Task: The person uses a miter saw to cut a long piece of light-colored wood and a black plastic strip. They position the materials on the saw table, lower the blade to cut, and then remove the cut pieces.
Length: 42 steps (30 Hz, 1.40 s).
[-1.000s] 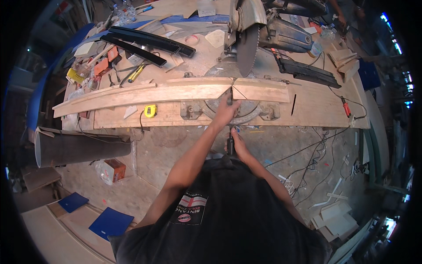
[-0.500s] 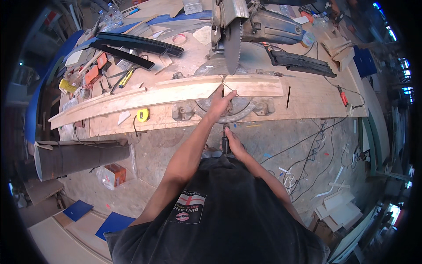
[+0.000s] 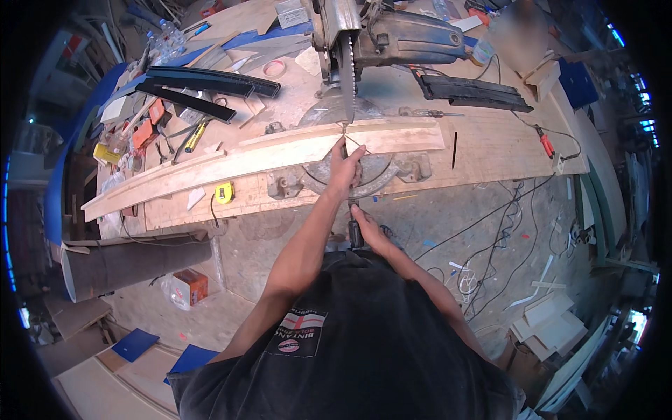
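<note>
A long pale board (image 3: 231, 159) lies across the round base (image 3: 380, 169) of a mitre saw, with a shorter pale piece (image 3: 409, 140) meeting it at an angled cut. My left hand (image 3: 344, 170) reaches over the base to this joint, thumb and forefinger apart beside the cut edges. Nothing shows clearly between them. Just beyond the fingertips hangs the toothed saw blade (image 3: 348, 77), raised above the wood. Nearer my body, my right hand (image 3: 371, 229) is closed on a black handle (image 3: 355, 232) at the front of the saw; part of its grip is hidden.
A yellow tape measure (image 3: 224, 192) rests near the bench's front edge. Black metal profiles (image 3: 210, 80) and a yellow-handled tool (image 3: 196, 137) lie to the left. More black profiles (image 3: 476, 92) and a red-handled tool (image 3: 545, 142) are on the right. Cables (image 3: 500, 231) trail over the floor.
The view has shifted slightly, moving the bench and saw leftward in the picture. Both hands keep nearly the same places. A blurred person shows at the far right.
</note>
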Each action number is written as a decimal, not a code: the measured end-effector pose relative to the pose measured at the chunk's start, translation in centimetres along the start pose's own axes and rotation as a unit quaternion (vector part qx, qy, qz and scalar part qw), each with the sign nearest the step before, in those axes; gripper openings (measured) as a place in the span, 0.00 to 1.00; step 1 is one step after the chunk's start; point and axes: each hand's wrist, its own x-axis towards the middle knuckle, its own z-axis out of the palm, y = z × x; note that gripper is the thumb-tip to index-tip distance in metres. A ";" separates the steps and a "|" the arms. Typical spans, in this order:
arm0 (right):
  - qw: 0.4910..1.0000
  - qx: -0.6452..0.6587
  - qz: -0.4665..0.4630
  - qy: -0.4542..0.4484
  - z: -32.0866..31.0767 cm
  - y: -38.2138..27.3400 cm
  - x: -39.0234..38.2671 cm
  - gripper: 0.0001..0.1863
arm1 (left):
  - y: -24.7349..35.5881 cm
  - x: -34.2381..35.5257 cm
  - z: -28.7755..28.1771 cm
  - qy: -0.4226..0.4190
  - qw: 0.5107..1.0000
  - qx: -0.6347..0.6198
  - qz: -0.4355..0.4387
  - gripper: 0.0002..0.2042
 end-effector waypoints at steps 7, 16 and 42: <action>0.999 -0.031 -0.015 -0.013 -0.4 0.2 0.5 0.33 | 0.1 -0.1 0.1 0.014 0.999 -0.034 -0.006 0.34; 0.987 -0.143 -0.054 0.040 -0.8 -0.9 -0.4 0.31 | -1.3 -2.3 0.4 0.097 0.985 0.046 0.132 0.27; 0.772 -0.581 -0.212 -0.146 -5.9 -28.5 22.1 0.15 | 2.8 3.4 -9.6 0.373 0.669 0.582 0.273 0.28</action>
